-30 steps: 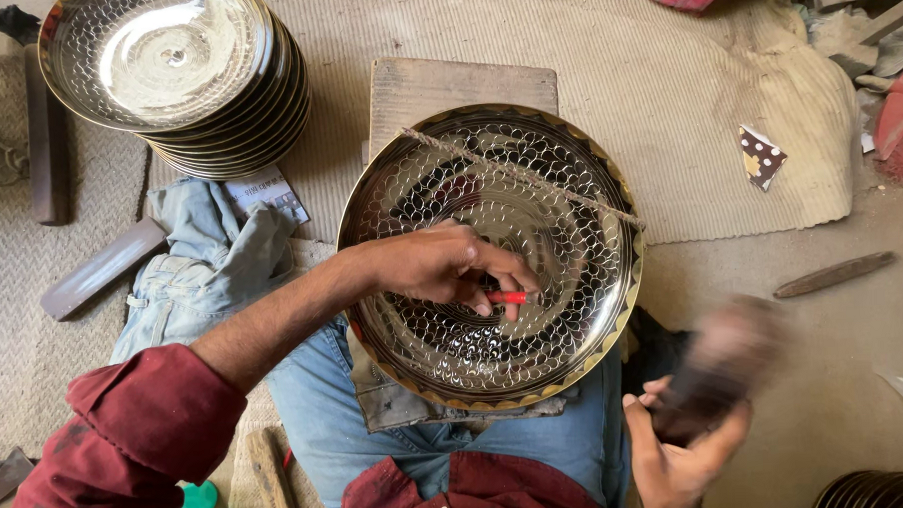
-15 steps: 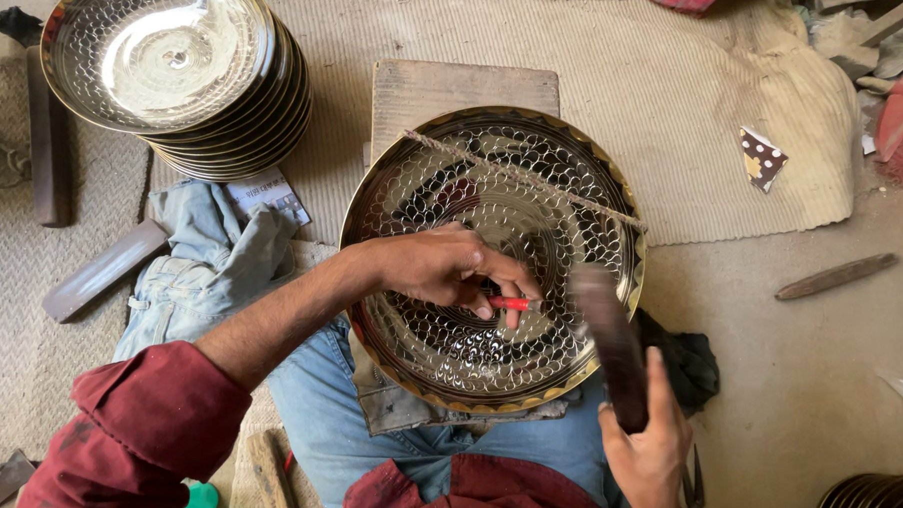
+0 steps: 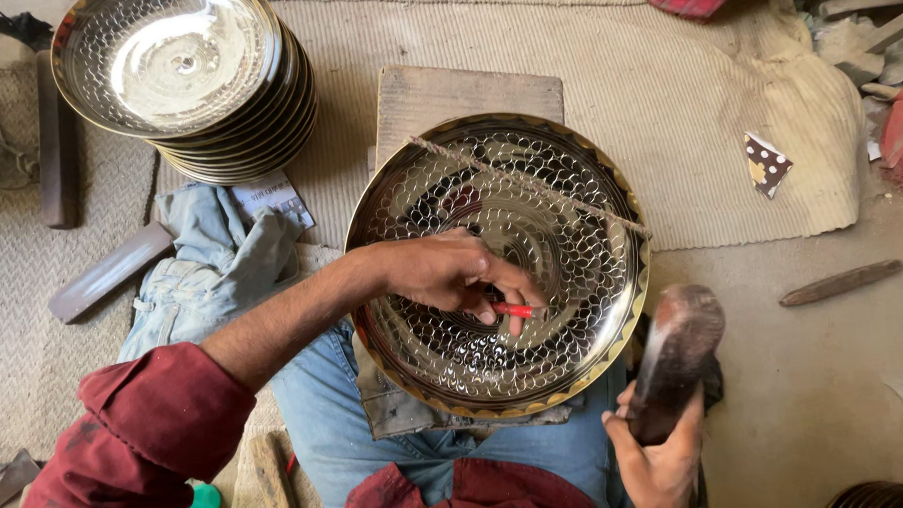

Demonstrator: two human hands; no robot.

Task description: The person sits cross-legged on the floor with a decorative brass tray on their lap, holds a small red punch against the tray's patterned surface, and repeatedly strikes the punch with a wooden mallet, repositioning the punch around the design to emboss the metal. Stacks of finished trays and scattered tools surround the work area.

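Brass-rimmed plate [image 3: 576,380] rests on my lap while my left hand [image 3: 442,274] pinches a red punch [image 3: 514,310] upright on it and my right hand [image 3: 659,457] grips the mallet [image 3: 680,351] raised to its right.

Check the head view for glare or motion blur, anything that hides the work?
Head view: daylight, soft shadows. Strong glare on the top plate of the stack; milder reflections across the hammered plate. Left hand and red punch sharp. Mallet in the right hand slightly soft. Nothing hidden.
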